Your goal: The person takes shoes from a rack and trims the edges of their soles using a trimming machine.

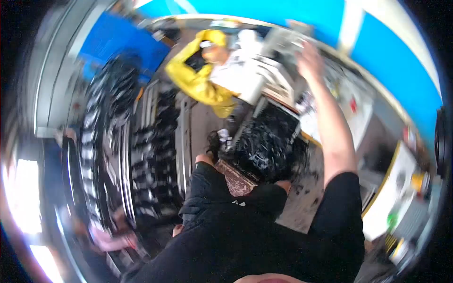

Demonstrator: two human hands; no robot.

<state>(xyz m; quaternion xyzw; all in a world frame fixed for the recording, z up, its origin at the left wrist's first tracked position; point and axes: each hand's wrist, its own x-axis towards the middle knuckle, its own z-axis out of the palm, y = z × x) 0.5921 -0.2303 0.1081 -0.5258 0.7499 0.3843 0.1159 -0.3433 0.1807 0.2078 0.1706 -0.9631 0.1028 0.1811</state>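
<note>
My right arm stretches forward, and my right hand (pixel 309 59) is raised near the machine (pixel 276 70) at the back; motion blur smears its fingers. Of my left hand only a small patch (pixel 178 230) shows beside my black shorts, low in the view, and its fingers are hidden. In front of my knees lies a pile of glossy black pieces (pixel 266 141) in a bin below the machine. A reddish-brown worn board (pixel 236 178) is between my legs.
A person in yellow sleeves (pixel 200 85) is beyond the bin. Racks of black parts (pixel 151 160) stand at the left, with another person's pink sleeve (pixel 111 239) near them. At right are a cluttered white table (pixel 356 111) and another white surface (pixel 384 198).
</note>
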